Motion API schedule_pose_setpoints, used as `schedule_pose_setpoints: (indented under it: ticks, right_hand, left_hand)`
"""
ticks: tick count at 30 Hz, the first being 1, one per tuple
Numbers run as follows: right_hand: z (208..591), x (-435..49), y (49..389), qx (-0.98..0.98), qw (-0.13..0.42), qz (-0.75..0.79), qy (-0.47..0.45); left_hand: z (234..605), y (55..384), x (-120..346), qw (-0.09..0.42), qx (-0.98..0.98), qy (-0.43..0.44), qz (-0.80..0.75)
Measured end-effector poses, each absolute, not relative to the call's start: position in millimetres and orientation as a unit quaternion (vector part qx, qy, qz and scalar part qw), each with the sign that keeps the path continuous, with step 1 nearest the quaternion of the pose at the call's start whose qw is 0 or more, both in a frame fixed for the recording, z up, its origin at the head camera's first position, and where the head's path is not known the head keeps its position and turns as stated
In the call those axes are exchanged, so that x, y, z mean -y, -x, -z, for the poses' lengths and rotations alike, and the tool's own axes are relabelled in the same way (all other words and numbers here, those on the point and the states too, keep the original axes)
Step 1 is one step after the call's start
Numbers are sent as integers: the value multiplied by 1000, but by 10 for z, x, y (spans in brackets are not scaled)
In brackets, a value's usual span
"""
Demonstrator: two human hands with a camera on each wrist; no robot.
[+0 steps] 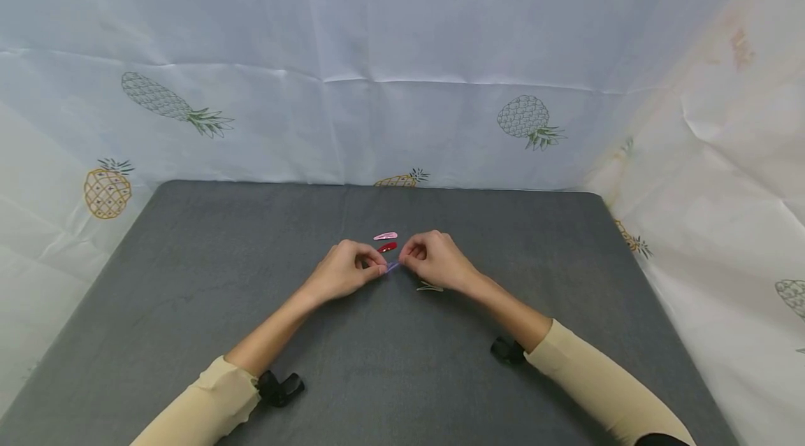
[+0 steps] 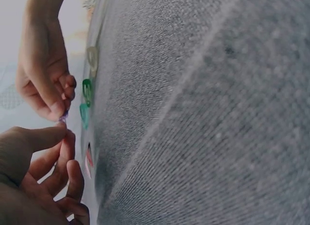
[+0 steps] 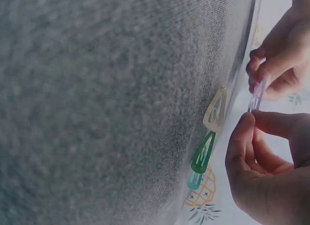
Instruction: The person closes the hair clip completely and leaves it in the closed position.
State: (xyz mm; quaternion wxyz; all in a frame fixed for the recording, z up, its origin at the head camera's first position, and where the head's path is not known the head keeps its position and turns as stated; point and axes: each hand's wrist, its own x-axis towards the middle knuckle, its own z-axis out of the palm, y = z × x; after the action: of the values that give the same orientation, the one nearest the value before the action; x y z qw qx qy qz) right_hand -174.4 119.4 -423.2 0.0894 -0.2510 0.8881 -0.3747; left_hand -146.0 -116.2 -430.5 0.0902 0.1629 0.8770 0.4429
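A purple snap hair clip is stretched between both hands, raised above the table. My left hand pinches one end of it between thumb and fingertips. The other end sits in the thumb-and-finger pinch of my right hand. Just beyond the hands, a red hair clip lies on the table, with a pink hair clip behind it. Beside the right hand is a cream hair clip. The right wrist view also shows a green hair clip and a teal hair clip in line with it.
Dark grey cloth covers the table. White sheeting printed with pineapples hangs behind it and along both sides. Black wrist straps show below the cuffs of the cream sleeves.
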Motion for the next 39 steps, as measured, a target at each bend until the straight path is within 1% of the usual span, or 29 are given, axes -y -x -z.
schedule_pose_setpoints:
  ticks: [13, 17, 21, 26, 36, 39]
  right_hand:
    - [4225, -1152, 1754, -901, 59, 356, 240]
    - [4232, -1146, 1753, -901, 59, 357, 239]
    - [4230, -1147, 1759, -898, 61, 361, 242]
    - [4218, -1157, 1765, -886, 82, 385, 246]
    - [4175, -1177, 1796, -833, 154, 463, 261]
    - [4165, -1176, 1811, -813, 170, 489, 268]
  left_hand:
    - [4249, 1479, 1207, 99, -869, -168, -455]
    - [4245, 1475, 1204, 102, -867, -168, -458]
    - [4251, 1476, 1202, 93, -868, -170, -458]
    - [4264, 1488, 1202, 81, -869, -172, -457]
    - [4230, 1491, 1207, 76, -866, -175, -461]
    - [4209, 1492, 1201, 66, -870, -178, -456]
